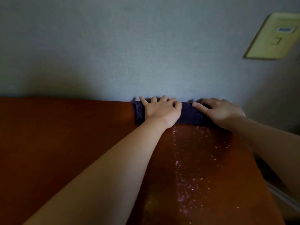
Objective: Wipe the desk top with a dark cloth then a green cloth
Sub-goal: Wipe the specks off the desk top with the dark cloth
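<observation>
A dark purple folded cloth (189,113) is pressed flat against the far edge of the reddish-brown wooden desk (65,135), where it meets the grey wall (129,46). The left hand (159,109) and the right hand (220,111) are laid on it, fingers spread, palms down. White specks (191,168) are scattered on the desk nearer the person.

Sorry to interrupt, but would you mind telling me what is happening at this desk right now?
A person is wiping the reddish-brown desk top with a dark cloth. Both the left hand and right hand press flat on the cloth at the far edge, against the wall. Pale specks lie on the desk nearer the person. No green cloth is in view.
</observation>
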`<action>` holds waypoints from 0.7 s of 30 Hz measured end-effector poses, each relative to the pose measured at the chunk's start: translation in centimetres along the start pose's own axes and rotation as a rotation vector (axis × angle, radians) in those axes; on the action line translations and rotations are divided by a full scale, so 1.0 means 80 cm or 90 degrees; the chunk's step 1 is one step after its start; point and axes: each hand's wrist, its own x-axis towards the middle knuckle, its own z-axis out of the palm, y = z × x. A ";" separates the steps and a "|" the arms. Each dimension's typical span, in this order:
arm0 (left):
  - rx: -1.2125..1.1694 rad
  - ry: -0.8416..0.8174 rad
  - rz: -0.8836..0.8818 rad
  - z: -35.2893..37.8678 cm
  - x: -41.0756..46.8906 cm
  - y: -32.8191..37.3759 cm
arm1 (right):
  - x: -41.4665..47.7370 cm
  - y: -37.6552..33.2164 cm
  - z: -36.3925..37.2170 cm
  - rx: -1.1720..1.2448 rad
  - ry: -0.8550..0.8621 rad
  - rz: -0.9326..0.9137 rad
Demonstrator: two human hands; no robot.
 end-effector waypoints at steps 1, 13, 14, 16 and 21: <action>-0.003 0.003 0.004 0.001 -0.003 0.004 | -0.003 0.004 0.000 0.019 -0.002 -0.005; 0.036 0.000 0.048 0.017 -0.059 0.020 | -0.046 0.036 0.015 0.156 0.001 -0.058; 0.040 0.002 0.050 0.018 -0.065 0.021 | -0.052 0.037 0.017 0.160 -0.002 -0.059; 0.044 0.004 0.058 0.020 -0.078 0.023 | -0.066 0.039 0.020 0.172 -0.003 -0.060; 0.047 0.007 0.072 0.026 -0.118 0.025 | -0.110 0.038 0.025 0.186 -0.011 -0.043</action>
